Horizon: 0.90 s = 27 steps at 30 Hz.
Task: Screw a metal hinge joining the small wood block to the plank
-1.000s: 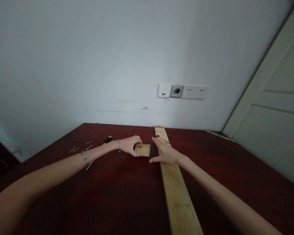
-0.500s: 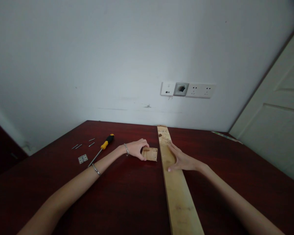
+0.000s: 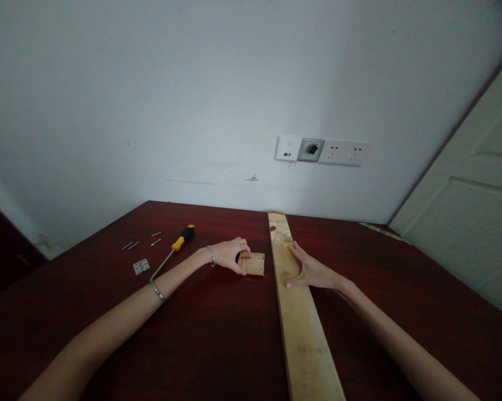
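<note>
My left hand [image 3: 230, 255] grips the left side of a small square wood block [image 3: 254, 264], thumb at the near edge and fingers at the far one. A gap of dark tabletop parts the block from a long pale wooden plank [image 3: 295, 317], which runs from near the wall toward me. Across the plank's right edge lies my right hand [image 3: 311, 271], thumb and fingers spread apart and resting on its top face. Left of my left forearm are a yellow and black screwdriver [image 3: 183, 238], a metal hinge [image 3: 141, 267] and several screws [image 3: 156, 241].
The dark red table [image 3: 200, 345] reaches back to a white wall. Wall sockets [image 3: 330, 151] sit above its far edge. A thin printed strip [image 3: 384, 233] lies at the far right corner, beside a white panelled door [image 3: 476, 206].
My left hand and the wood block have shifted slightly left, widening the gap to the plank. My right hand stays on the plank.
</note>
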Each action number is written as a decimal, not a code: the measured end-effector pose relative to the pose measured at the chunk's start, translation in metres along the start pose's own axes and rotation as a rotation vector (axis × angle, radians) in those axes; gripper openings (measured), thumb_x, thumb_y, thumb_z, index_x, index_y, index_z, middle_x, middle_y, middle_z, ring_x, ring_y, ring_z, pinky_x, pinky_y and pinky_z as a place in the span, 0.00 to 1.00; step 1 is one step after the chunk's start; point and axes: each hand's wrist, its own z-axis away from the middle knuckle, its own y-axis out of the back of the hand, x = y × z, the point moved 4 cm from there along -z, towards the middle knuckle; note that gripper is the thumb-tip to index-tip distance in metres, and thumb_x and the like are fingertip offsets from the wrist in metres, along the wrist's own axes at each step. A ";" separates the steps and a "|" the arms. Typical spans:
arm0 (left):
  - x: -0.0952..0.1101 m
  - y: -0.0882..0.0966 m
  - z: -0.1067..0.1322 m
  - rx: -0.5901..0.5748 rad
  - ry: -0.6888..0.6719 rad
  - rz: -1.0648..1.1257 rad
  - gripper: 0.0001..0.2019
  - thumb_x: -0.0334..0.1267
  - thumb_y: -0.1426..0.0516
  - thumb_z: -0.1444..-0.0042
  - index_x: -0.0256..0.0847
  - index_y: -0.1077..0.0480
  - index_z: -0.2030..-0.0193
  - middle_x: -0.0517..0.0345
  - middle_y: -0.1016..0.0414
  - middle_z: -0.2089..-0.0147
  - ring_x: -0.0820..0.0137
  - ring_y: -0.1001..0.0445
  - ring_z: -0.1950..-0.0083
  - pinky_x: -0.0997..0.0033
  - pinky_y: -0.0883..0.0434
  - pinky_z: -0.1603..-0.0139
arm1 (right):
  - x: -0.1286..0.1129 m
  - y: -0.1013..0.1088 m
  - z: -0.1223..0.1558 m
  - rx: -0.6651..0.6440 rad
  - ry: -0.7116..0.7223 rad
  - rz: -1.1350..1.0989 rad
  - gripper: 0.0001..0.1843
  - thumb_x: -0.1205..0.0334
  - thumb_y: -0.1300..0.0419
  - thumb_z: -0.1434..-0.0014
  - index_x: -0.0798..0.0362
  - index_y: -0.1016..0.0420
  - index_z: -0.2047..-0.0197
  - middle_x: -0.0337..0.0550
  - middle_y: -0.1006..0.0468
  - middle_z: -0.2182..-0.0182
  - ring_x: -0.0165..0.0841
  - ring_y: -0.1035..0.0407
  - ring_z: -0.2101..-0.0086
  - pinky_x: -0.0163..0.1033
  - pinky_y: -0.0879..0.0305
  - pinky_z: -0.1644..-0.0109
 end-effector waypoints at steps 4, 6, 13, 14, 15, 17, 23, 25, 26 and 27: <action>0.003 -0.002 -0.002 0.009 -0.014 -0.019 0.26 0.50 0.33 0.60 0.39 0.33 0.56 0.54 0.33 0.55 0.62 0.34 0.52 0.67 0.35 0.52 | -0.001 -0.001 -0.002 0.018 0.002 -0.013 0.74 0.36 0.30 0.68 0.61 0.64 0.29 0.63 0.70 0.31 0.53 0.71 0.33 0.55 0.73 0.31; 0.006 -0.003 -0.002 0.007 -0.021 -0.033 0.27 0.50 0.33 0.60 0.38 0.32 0.55 0.53 0.33 0.55 0.61 0.34 0.52 0.67 0.35 0.52 | -0.003 -0.002 -0.002 0.024 0.017 -0.006 0.73 0.36 0.30 0.67 0.62 0.64 0.29 0.63 0.68 0.31 0.53 0.72 0.33 0.55 0.72 0.31; 0.007 -0.004 -0.004 -0.008 -0.009 -0.032 0.27 0.51 0.33 0.58 0.38 0.32 0.55 0.52 0.33 0.55 0.61 0.34 0.52 0.67 0.35 0.52 | -0.008 -0.002 -0.001 0.045 0.036 0.024 0.72 0.36 0.31 0.66 0.64 0.61 0.30 0.65 0.65 0.31 0.53 0.69 0.33 0.55 0.68 0.31; 0.007 -0.004 -0.004 -0.008 -0.009 -0.030 0.27 0.51 0.33 0.58 0.38 0.32 0.55 0.52 0.33 0.55 0.61 0.34 0.52 0.67 0.35 0.52 | -0.008 -0.002 -0.001 0.044 0.037 0.026 0.72 0.36 0.31 0.66 0.64 0.61 0.30 0.65 0.65 0.31 0.53 0.69 0.33 0.55 0.68 0.31; 0.006 -0.005 -0.004 -0.008 -0.010 -0.026 0.27 0.51 0.33 0.58 0.38 0.32 0.55 0.52 0.33 0.55 0.61 0.34 0.52 0.67 0.35 0.52 | -0.008 -0.002 -0.001 0.045 0.038 0.025 0.72 0.36 0.31 0.66 0.63 0.61 0.30 0.65 0.66 0.31 0.53 0.69 0.33 0.55 0.68 0.31; 0.006 -0.006 -0.005 0.000 -0.015 -0.012 0.27 0.51 0.33 0.58 0.38 0.32 0.55 0.52 0.33 0.55 0.61 0.34 0.52 0.67 0.35 0.52 | -0.007 -0.003 -0.002 0.046 0.040 0.018 0.72 0.36 0.31 0.66 0.62 0.61 0.29 0.65 0.66 0.31 0.52 0.69 0.33 0.55 0.69 0.31; 0.009 -0.008 -0.006 0.046 -0.039 0.061 0.26 0.51 0.33 0.57 0.39 0.31 0.54 0.53 0.34 0.54 0.62 0.36 0.51 0.64 0.36 0.47 | -0.008 -0.003 -0.002 0.039 0.041 0.011 0.72 0.36 0.31 0.66 0.63 0.61 0.30 0.65 0.67 0.31 0.52 0.70 0.33 0.55 0.69 0.31; 0.010 -0.010 -0.006 0.063 -0.038 0.072 0.27 0.51 0.34 0.57 0.38 0.31 0.53 0.52 0.34 0.54 0.62 0.36 0.51 0.63 0.37 0.46 | -0.010 -0.003 -0.001 0.021 0.021 0.018 0.73 0.36 0.31 0.66 0.64 0.62 0.30 0.66 0.68 0.31 0.52 0.71 0.33 0.55 0.69 0.31; 0.010 -0.011 -0.007 0.068 -0.038 0.075 0.27 0.51 0.34 0.56 0.38 0.31 0.53 0.51 0.34 0.53 0.61 0.36 0.50 0.62 0.37 0.45 | -0.010 -0.003 -0.001 0.011 0.011 0.025 0.73 0.35 0.31 0.66 0.66 0.63 0.30 0.67 0.69 0.31 0.51 0.71 0.33 0.54 0.69 0.31; 0.010 -0.012 -0.007 0.074 -0.037 0.076 0.27 0.51 0.34 0.56 0.38 0.31 0.52 0.51 0.35 0.53 0.61 0.36 0.50 0.62 0.37 0.45 | -0.010 -0.003 -0.001 0.003 0.005 0.032 0.73 0.35 0.31 0.66 0.67 0.63 0.30 0.67 0.71 0.32 0.51 0.72 0.33 0.53 0.69 0.31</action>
